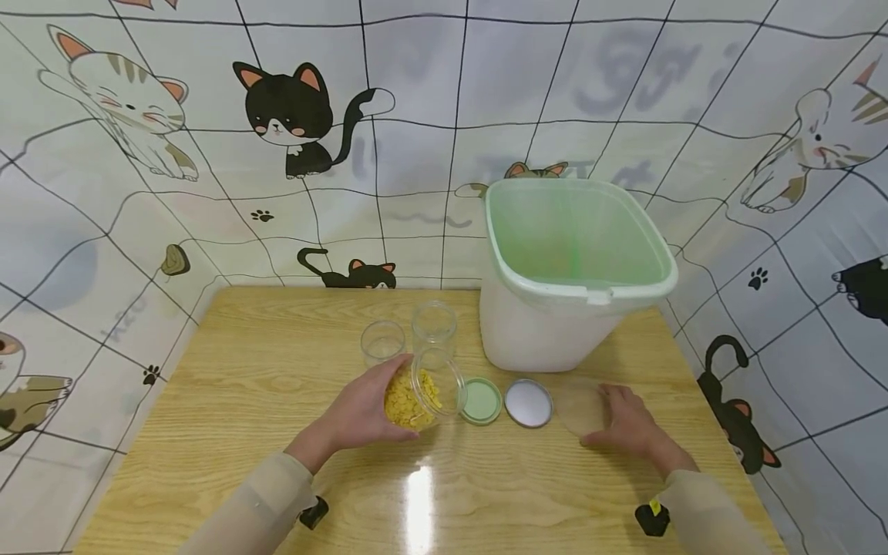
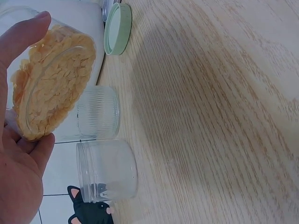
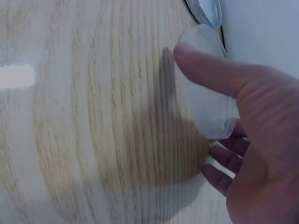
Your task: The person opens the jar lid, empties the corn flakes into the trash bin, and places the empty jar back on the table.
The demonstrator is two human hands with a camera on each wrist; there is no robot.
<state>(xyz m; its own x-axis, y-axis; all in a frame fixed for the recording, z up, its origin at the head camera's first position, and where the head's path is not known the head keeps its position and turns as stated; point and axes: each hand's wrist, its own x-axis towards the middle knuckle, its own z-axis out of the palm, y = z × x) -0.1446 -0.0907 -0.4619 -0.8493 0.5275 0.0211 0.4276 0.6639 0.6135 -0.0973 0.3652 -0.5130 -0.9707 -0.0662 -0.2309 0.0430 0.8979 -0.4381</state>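
Note:
My left hand (image 1: 364,405) grips a clear jar (image 2: 56,84) of yellow flakes (image 1: 408,401). The jar is tilted, with its open mouth towards the right. In the left wrist view the thumb lies on one side of it and fingers on the other. At the right, my right hand (image 1: 630,424) holds a translucent lid (image 3: 205,93) by its edge, thumb on the near side and fingertips at the far rim. Between the hands lie a green lid (image 1: 482,401) and a silver-rimmed lid (image 1: 529,403). Two clear jars (image 2: 110,170) (image 2: 98,112) stand behind the left hand.
A large white bin (image 1: 530,331) with a pale green inside stands at the back right of the wooden table (image 1: 277,347), just behind the lids. Sheeting printed with cats (image 1: 291,116) hangs round the table's back and sides.

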